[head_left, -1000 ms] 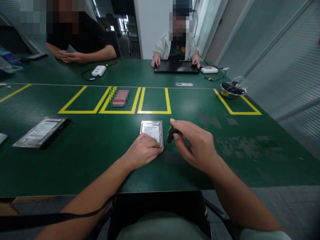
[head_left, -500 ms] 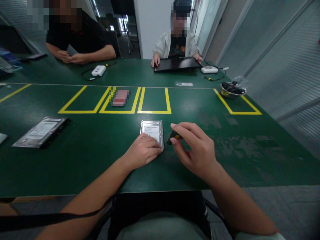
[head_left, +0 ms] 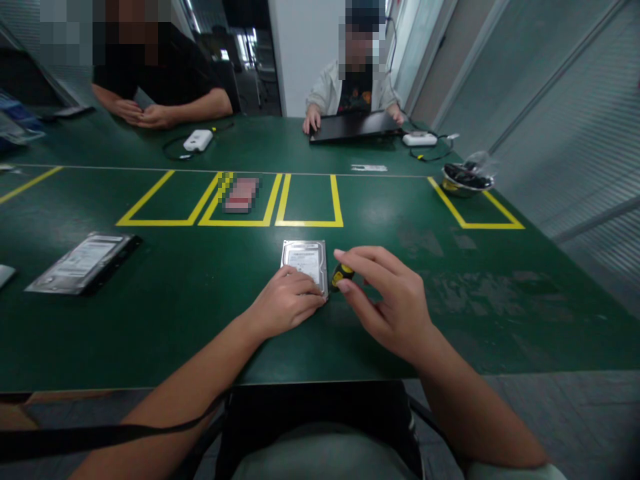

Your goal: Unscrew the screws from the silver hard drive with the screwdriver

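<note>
A silver hard drive (head_left: 306, 257) with a white label lies on the green table in front of me. My left hand (head_left: 286, 300) covers its lower part, fingers curled over it and pressed together at the near right corner. Just right of the drive, my right hand (head_left: 387, 287) pinches a short black and yellow screwdriver (head_left: 342, 275) between thumb and fingers. The screwdriver stands tilted beside the drive's lower right edge. Its tip is too small to make out, so I cannot tell whether it touches the drive.
Another hard drive (head_left: 85, 261) lies to the left. Yellow tape (head_left: 235, 223) outlines several areas, one with a blurred pinkish item (head_left: 243, 195). A metal bowl (head_left: 467, 181) of dark items stands at right. Across the table, one person (head_left: 170, 80) rests folded arms; another holds a black panel (head_left: 356, 127).
My right hand has shifted slightly left, and the screwdriver has turned and become steeper, now showing more yellow on its handle. My left hand and the hard drive stay in place.
</note>
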### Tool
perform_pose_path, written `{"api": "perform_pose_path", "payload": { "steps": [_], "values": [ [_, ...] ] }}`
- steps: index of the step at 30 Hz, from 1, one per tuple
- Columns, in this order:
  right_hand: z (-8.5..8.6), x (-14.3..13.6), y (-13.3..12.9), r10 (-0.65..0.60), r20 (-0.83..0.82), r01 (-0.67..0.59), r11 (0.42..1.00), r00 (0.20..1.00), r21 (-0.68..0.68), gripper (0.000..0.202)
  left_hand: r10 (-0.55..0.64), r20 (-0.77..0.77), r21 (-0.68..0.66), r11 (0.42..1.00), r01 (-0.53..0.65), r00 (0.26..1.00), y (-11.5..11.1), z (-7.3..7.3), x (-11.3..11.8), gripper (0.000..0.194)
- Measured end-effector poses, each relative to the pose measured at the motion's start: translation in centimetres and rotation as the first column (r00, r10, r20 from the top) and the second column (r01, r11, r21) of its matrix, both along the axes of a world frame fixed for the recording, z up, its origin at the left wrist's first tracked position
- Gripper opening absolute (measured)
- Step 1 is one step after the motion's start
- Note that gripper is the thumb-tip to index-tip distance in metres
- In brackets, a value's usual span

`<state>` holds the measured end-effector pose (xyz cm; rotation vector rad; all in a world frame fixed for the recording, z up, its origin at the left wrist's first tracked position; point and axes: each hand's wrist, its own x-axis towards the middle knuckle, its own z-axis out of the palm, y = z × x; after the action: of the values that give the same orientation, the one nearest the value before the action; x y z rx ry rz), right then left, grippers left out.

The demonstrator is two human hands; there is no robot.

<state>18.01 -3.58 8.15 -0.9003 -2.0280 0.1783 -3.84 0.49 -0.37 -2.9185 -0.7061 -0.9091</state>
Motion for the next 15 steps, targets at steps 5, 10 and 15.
{"api": "perform_pose_path", "payload": {
  "steps": [5, 10, 15],
  "values": [
    [0.39, 0.09, 0.11, 0.035, 0.02, -0.035, 0.999, 0.999, 0.005, 0.024, 0.007, 0.002, -0.003, 1.0, -0.007, 1.0, -0.01, -0.09, -0.02, 0.011],
    [0.62, 0.16, 0.57, 0.017, 0.074, -0.016, 1.0, 0.997, -0.008, 0.02, 0.018, 0.009, 0.007, 1.0, -0.018, 1.0, -0.07, -0.15, 0.05, 0.012],
    [0.68, 0.04, 0.81, 0.033, 0.063, -0.033, 0.999, 0.997, 0.0, 0.023, 0.022, -0.011, -0.003, 1.0, -0.022, 1.0, -0.12, 0.01, 0.09, 0.013]
  ]
}}
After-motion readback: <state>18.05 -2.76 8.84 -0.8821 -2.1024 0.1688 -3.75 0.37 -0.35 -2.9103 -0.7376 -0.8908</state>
